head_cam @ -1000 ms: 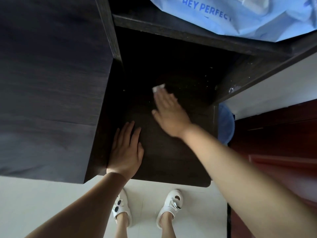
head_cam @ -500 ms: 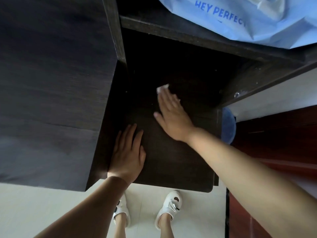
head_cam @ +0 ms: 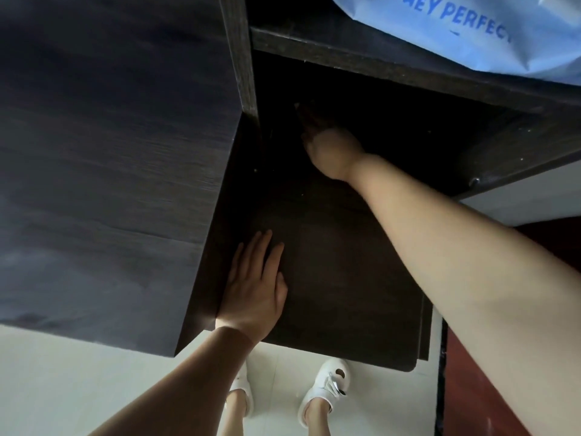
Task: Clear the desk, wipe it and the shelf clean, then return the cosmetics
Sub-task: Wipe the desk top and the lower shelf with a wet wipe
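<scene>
Shelf (head_cam: 342, 278), dark wood grain, fills the frame's centre under a higher board (head_cam: 393, 66); left hand (head_cam: 254, 294) lies flat on it, fingers together and extended; right hand (head_cam: 327, 149) reaches into the shadowed back, grip impossible to tell; dark desk top (head_cam: 110, 152) spans the left; blue bag (head_cam: 490, 29) upper right; white floor (head_cam: 78, 382) and shoes (head_cam: 327, 388) below.
</scene>
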Tool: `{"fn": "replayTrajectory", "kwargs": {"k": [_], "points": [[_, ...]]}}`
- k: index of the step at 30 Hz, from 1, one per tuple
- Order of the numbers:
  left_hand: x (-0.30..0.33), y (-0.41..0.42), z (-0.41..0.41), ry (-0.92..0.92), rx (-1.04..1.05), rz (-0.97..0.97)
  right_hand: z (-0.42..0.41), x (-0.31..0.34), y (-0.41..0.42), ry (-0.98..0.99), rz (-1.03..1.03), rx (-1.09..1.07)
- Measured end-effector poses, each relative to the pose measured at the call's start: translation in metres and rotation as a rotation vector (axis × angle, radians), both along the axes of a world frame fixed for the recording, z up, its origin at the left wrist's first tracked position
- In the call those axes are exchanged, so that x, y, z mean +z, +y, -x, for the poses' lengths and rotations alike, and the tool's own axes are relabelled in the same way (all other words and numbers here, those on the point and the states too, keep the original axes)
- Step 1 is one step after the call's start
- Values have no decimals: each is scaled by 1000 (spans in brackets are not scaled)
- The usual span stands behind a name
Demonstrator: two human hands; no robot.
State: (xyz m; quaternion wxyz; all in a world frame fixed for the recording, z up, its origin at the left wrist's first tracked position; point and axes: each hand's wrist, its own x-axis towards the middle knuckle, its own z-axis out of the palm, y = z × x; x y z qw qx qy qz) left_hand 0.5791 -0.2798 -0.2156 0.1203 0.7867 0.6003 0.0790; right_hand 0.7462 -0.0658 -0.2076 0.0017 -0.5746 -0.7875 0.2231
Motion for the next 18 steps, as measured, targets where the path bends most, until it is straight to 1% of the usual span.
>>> {"fn": "replayTrajectory", "kwargs": {"k": [2, 4, 6, 8, 10, 11, 12, 13, 15, 16, 17, 18], "points": [[-1, 0, 0, -2, -2, 1, 1, 0, 2, -12, -20, -15], [-1, 0, 1, -10, -4, 8, 17, -1, -25, 6, -147, 48], [-1, 0, 0, -15, -2, 6, 24, -1, -70, 33, -204, 226], [-1, 0, 0, -16, 2, 7, 14, 2, -111, 30, -114, 455], [-1, 0, 0, -19, 4, 7, -10, 7, -115, 2, -49, 663], [0, 0, 0, -25, 3, 7, -20, 9, -101, -27, -69, 684], [0, 0, 0, -31, 2, 5, -28, 9, -83, -74, -62, 604], [0, 0, 1, -31, 1, 5, -36, 9, -61, -111, -30, 423], [0, 0, 1, -22, -2, 7, -47, 9, -29, -126, 8, 19], [0, 0, 1, -20, -4, 9, -43, 8, -28, -147, -21, -108], [0, 1, 0, -22, -5, 12, -32, 5, -39, -171, -81, -162], [0, 1, 0, -27, -5, 14, -19, 1, -57, -167, -124, -133]]}}
